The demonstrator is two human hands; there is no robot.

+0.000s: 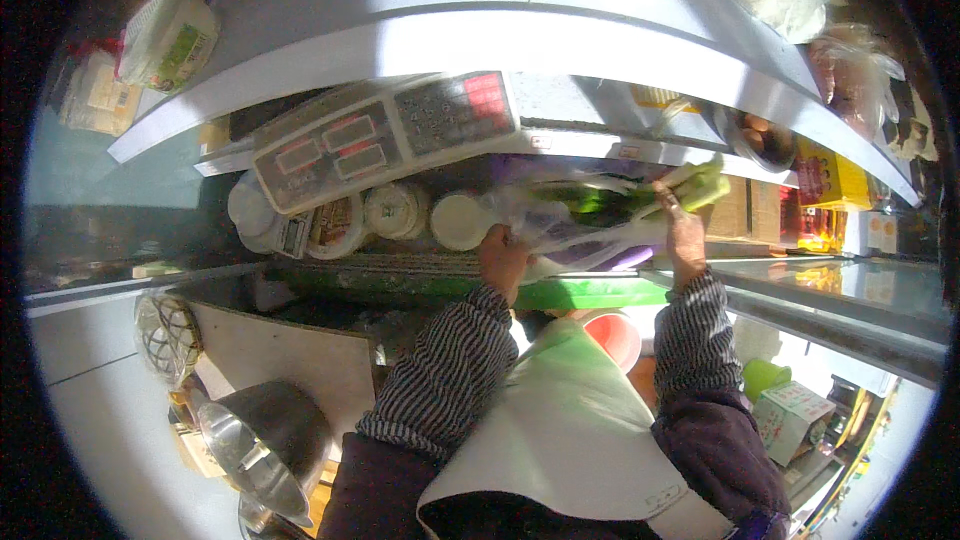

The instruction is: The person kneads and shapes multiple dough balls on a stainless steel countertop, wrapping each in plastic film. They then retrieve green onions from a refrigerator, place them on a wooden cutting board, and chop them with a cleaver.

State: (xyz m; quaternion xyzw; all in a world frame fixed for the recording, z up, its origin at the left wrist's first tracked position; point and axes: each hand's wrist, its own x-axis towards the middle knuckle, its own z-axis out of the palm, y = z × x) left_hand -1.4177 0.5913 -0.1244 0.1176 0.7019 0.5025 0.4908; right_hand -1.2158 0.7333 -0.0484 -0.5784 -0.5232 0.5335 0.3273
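My left hand (501, 261) pinches the edge of a clear plastic bag (592, 232), which stretches across to the right. My right hand (684, 234) grips the pale green stalk end of a leafy vegetable (703, 184); its exact kind is unclear. Darker green parts of it show through the film, slightly blurred. Beneath the bag lies something purple (634, 258), mostly covered. A round white container (457, 222) stands just left of my left hand. Both forearms wear striped sleeve covers, and a pale apron (555, 427) hangs between them.
A price-computing scale (442, 127) sits at an angle beyond several white tubs (394, 210). Above runs a white shelf edge (465, 41). To the right are a bowl of eggs (757, 136), a yellow box (829, 176) and a cardboard box (739, 210). A metal pot (281, 427) is lower left.
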